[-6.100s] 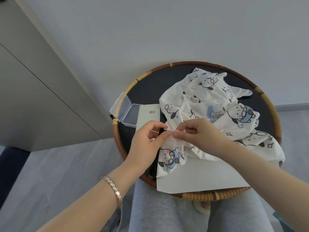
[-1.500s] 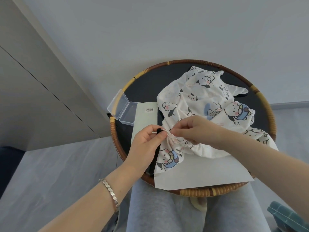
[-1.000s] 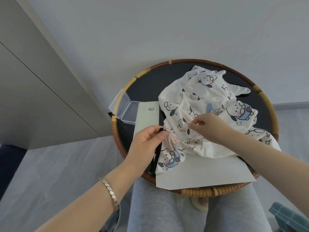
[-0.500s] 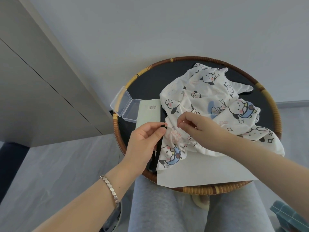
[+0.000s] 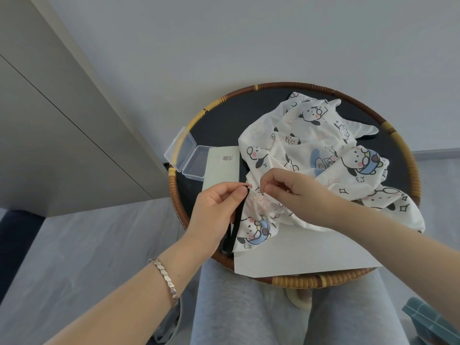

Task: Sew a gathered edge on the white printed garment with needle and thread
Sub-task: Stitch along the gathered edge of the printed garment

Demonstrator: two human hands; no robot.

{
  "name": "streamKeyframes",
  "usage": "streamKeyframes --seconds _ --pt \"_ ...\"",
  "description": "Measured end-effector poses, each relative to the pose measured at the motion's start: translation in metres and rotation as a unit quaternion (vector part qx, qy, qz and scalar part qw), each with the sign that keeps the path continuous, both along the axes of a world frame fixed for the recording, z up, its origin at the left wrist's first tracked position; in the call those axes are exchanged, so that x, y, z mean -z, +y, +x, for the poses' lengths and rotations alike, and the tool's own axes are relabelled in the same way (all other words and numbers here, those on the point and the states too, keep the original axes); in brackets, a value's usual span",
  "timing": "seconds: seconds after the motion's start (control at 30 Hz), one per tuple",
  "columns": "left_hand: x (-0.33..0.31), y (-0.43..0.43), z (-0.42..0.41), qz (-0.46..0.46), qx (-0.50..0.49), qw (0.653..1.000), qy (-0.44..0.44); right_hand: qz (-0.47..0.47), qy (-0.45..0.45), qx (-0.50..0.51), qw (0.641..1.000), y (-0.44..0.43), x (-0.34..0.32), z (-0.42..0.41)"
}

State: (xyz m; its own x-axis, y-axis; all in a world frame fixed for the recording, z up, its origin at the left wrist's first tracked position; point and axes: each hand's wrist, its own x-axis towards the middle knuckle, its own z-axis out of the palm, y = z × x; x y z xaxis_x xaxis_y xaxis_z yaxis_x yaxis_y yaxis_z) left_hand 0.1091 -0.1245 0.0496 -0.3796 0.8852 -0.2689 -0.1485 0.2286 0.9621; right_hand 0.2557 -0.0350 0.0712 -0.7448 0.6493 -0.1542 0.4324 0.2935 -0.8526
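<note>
Garment: the white printed garment (image 5: 311,150) lies heaped on the right half of the round counter (image 5: 298,281), its near-left corner lifted between my hands.
Left hand: my left hand (image 5: 219,207) pinches the left end of the gathered edge (image 5: 258,202) together with the top of a black strap (image 5: 236,225), which hangs toward me.
Right hand: my right hand (image 5: 293,192) has thumb and forefinger nipped together at that edge, just right of the left pinch. The needle is too fine to make out.
Axis: the puckered edge runs from the left pinch rightward and slightly near, passing under the right hand, so I judge the next stitch goes in on the right, with the right hand working nearest to it.
Change: a second ago the right hand was drawn off to the right, well apart from the left. Now it is back beside the pinch, and the edge is more bunched than six seconds ago.
Nearby: a clear box (image 5: 185,155) lies open at the left.
</note>
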Motion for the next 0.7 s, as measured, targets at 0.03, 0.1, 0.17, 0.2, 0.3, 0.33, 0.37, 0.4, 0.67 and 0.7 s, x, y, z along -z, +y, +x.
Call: streamKeyframes --seconds 0.03,0.1,0.17,0.2,0.3,0.33,0.37,0.4,0.67,0.7 --pt "0.0 0.0 0.0 -0.001 0.005 1.0 0.001 -0.013 0.009 0.002 1.0 0.0 0.001 -0.001" --pt "0.0 0.001 0.002 0.001 0.015 1.0 0.001 -0.038 0.025 0.004 0.999 -0.001 0.003 -0.003" --pt "-0.001 0.002 0.005 0.006 0.018 1.0 0.004 -0.058 0.037 0.004 0.998 -0.003 0.005 -0.005" --pt "-0.002 0.002 0.006 0.01 0.016 1.0 0.009 -0.07 0.044 0.009 0.997 -0.005 0.006 -0.006" --pt "-0.003 0.003 0.008 0.018 0.005 1.0 0.017 -0.123 0.087 0.072 0.986 -0.008 0.009 -0.009" --pt "-0.003 0.004 0.008 0.018 0.004 1.0 0.012 -0.139 0.097 0.101 0.98 -0.009 0.011 -0.009" --pt "-0.002 0.004 0.008 0.018 0.003 1.0 0.005 -0.149 0.102 0.124 0.976 -0.009 0.012 -0.01" --pt "-0.002 0.004 0.009 0.016 0.001 1.0 0.0 -0.15 0.102 0.14 0.973 -0.009 0.014 -0.011" --pt "-0.002 0.008 0.013 0.006 -0.03 0.999 -0.016 -0.121 0.117 0.206 0.964 -0.011 0.011 -0.014" --pt "-0.002 0.009 0.014 0.001 -0.032 0.999 -0.02 -0.117 0.116 0.211 0.964 -0.011 0.01 -0.014"
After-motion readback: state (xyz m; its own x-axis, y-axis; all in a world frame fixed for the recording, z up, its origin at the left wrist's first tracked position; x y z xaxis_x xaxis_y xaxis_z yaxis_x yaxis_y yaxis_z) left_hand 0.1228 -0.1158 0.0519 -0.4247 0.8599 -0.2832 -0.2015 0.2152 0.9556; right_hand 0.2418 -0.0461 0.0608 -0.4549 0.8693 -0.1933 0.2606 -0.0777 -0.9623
